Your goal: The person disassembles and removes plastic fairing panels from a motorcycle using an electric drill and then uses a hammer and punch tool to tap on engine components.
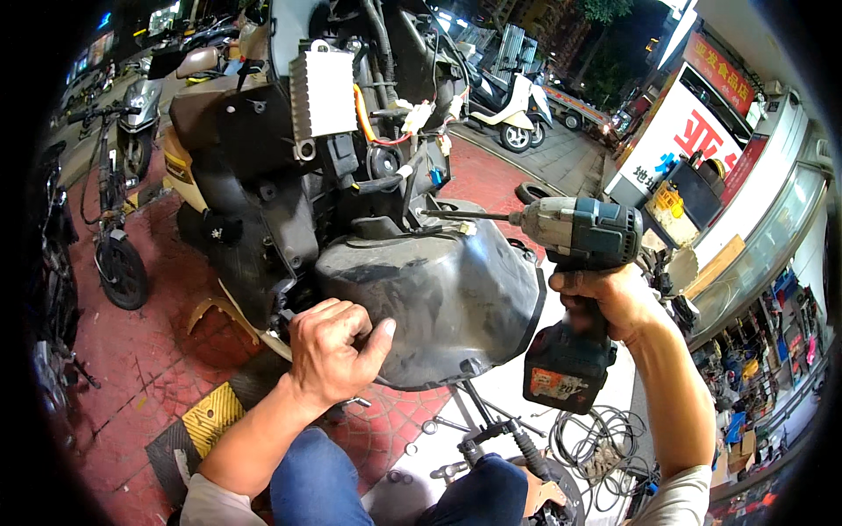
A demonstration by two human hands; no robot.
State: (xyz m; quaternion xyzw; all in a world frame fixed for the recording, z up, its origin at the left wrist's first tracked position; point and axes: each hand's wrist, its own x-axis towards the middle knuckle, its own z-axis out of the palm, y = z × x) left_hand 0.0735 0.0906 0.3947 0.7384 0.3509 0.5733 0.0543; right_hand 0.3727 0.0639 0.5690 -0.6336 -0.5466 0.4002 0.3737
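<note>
My right hand (618, 300) is wrapped round the grip of a cordless impact driver (583, 230), grey and teal with a black battery underneath. Its long thin bit (469, 215) points left, and the tip meets the scooter near the upper edge of a dusty black plastic cover (430, 285). My left hand (338, 346) is closed, fingers curled and thumb out, beside the cover's left edge; anything inside it is hidden. Above both hands stands the stripped scooter body (272, 167), with a finned silver box (323, 92), exposed wires and connectors (417, 118).
Loose cables (601, 443) lie coiled at the lower right, near small metal tools and rings on a white floor patch. A wheel with a shock absorber (526, 451) is between my knees. Parked two-wheelers (123, 254) stand left, shop shelves (781, 351) right. A yellow-black ramp (210, 416) sits lower left.
</note>
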